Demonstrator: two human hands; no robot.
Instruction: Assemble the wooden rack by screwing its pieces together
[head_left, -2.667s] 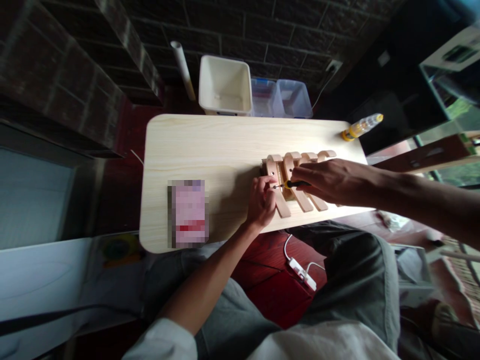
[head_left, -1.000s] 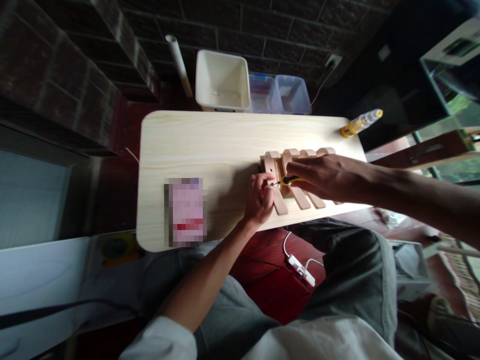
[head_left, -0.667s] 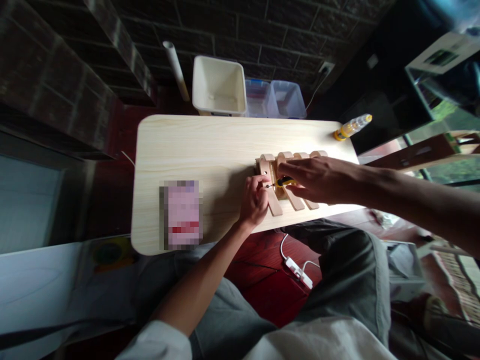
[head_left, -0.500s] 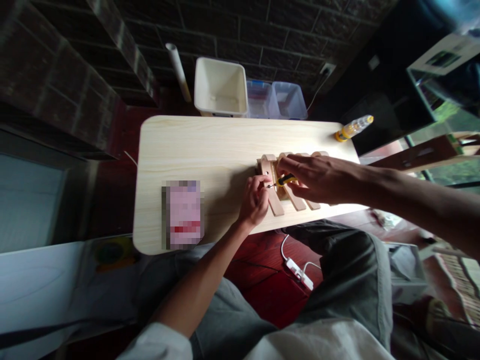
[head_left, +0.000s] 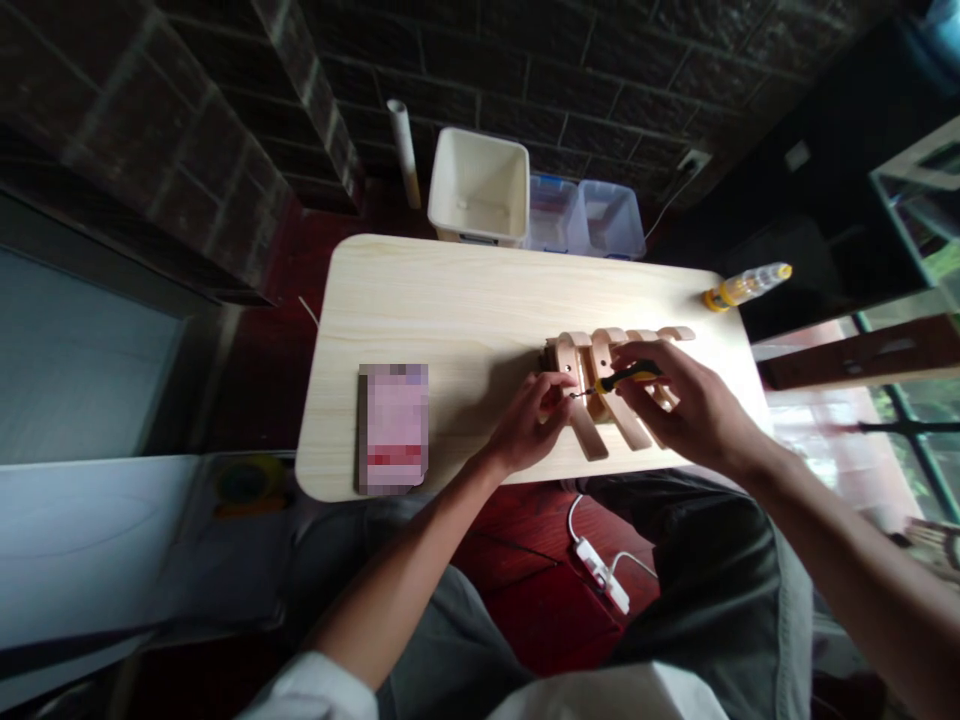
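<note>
My right hand (head_left: 679, 400) is closed round the handle of a yellow-and-black screwdriver (head_left: 630, 376), its shaft pointing left. At the screwdriver's tip sits a small dark piece (head_left: 574, 396) that looks like a screw. The fingertips of my left hand (head_left: 534, 420) are pinched beside that tip; what lies between them is too small to make out. Below both hands is a wooden piece with several curved slats (head_left: 589, 435), lying on the light wood table (head_left: 435, 300). Small holes show in the two leftmost slats. My right hand covers part of the other slats.
A blurred pink rectangular item (head_left: 395, 425) lies at the table's left. An orange-and-clear bottle-shaped object (head_left: 746, 287) stands at the far right corner. Behind the table are a cream bin (head_left: 480, 185), clear plastic boxes (head_left: 611, 215) and a white tube (head_left: 403, 150). A power strip (head_left: 602, 575) lies on the floor.
My view has shifted, so the table appears farther right and slightly lower. My right hand has drawn back along the screwdriver, showing more of its handle. My left hand stays at the tip.
</note>
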